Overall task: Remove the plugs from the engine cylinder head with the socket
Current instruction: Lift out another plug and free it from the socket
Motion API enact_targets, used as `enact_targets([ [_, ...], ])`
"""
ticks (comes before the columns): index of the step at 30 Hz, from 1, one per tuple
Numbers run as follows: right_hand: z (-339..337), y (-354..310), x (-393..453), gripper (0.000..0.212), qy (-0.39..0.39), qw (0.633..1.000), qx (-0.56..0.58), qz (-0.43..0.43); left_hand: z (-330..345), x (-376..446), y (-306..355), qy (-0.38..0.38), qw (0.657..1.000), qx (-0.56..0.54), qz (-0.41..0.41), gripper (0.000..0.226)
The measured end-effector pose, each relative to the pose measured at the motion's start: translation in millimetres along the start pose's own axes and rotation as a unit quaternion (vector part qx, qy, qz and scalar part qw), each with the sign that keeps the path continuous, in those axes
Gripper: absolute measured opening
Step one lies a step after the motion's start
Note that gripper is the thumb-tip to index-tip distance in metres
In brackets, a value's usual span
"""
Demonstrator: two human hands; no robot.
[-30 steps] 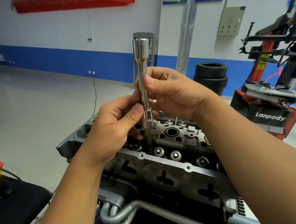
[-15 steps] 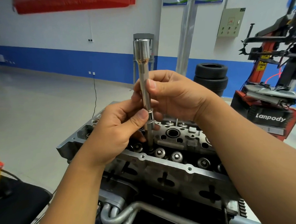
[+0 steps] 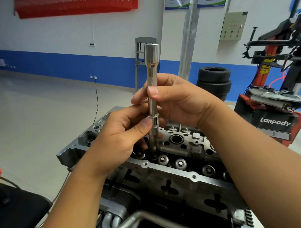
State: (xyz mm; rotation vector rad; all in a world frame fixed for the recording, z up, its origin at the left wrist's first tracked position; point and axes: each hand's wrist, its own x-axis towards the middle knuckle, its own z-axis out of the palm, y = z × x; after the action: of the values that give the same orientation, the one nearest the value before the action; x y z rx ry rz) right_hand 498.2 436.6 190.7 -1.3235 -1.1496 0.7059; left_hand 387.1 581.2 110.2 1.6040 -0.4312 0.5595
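A long chrome socket tool [image 3: 152, 76] stands upright over the grey engine cylinder head [image 3: 174, 174], its lower tip down in a hole among the round valve caps. My left hand [image 3: 120, 140] pinches the tool's lower collar between thumb and fingers. My right hand [image 3: 178, 102] grips the shaft higher up, thumb across the front. The plug under the tip is hidden. An open round bore [image 3: 176, 139] sits just right of the tool.
Metal pipes [image 3: 119, 222] run below the head at the front. A black seat [image 3: 16, 214] is at lower left. Stacked tyres [image 3: 213, 82] and a red tyre machine [image 3: 274, 109] stand at the back right. Bare floor lies to the left.
Both hands have slid slightly down the tool. The tool stays upright in the same hole. The view has tilted down a little.
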Motion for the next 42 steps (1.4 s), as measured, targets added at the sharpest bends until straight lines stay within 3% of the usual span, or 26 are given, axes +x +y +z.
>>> enact_targets([
  [3, -2.2, 0.8, 1.4, 0.04, -0.006, 1.0, 0.001, -0.007, 1.2, 1.1, -1.4, 0.021, 0.999, 0.027, 0.007, 0.024],
  [7, -6.1, 2.9, 3.6, 0.042, -0.035, 0.999, -0.006, -0.03, 2.0, 2.5, -5.3, 0.091, 0.992, 0.083, 0.022, 0.026],
  [9, -7.1, 2.7, 3.8, 0.057, -0.038, 0.999, 0.0, -0.02, 0.8, 2.3, -4.4, 0.09, 0.992, 0.086, 0.016, 0.029],
  [12, -7.1, -0.3, 3.5, 0.09, -0.043, 0.999, 0.014, 0.002, -1.5, 1.4, -1.6, 0.014, 0.999, 0.036, -0.004, 0.023],
  [15, -6.4, 0.6, 0.9, 0.071, -0.038, 0.999, 0.024, -0.007, -2.5, -0.1, -1.3, -0.014, 1.0, 0.022, -0.008, 0.027],
  [19, -7.7, -0.1, 1.9, 0.046, -0.03, 0.999, 0.004, -0.016, 2.5, 1.5, -2.3, 0.052, 0.996, 0.064, 0.02, 0.024],
  [22, -6.9, 0.2, 3.7, 0.082, -0.031, 0.999, 0.003, -0.013, 1.7, 2.0, -4.3, 0.084, 0.993, 0.08, 0.022, 0.028],
  [24, -6.2, -0.5, 3.0, 0.092, -0.025, 1.0, 0.001, -0.003, 0.2, 2.1, -2.2, 0.039, 0.998, 0.052, 0.017, 0.023],
  [27, -4.9, -1.9, 0.8, 0.07, -0.018, 1.0, 0.01, 0.0, -0.8, 1.5, 0.9, -0.016, 1.0, -0.007, 0.002, 0.025],
  [31, -6.1, -0.6, 1.0, 0.03, -0.006, 1.0, 0.001, -0.018, 2.2, 2.3, -1.7, 0.057, 0.996, 0.062, 0.022, 0.02],
  [34, -7.1, -0.2, 1.3, 0.033, 0.01, 1.0, -0.009, -0.028, 1.2, 1.6, -3.6, 0.103, 0.991, 0.086, 0.014, 0.03],
  [39, -9.1, -0.6, 1.5, 0.059, 0.01, 0.999, -0.009, -0.033, -2.5, 2.3, 0.6, -0.024, 1.0, -0.014, -0.006, 0.028],
  [42, -10.4, 2.4, 1.7, 0.054, -0.024, 0.999, 0.014, -0.031, -1.5, 2.6, -0.5, 0.001, 1.0, -0.008, 0.013, 0.027],
])
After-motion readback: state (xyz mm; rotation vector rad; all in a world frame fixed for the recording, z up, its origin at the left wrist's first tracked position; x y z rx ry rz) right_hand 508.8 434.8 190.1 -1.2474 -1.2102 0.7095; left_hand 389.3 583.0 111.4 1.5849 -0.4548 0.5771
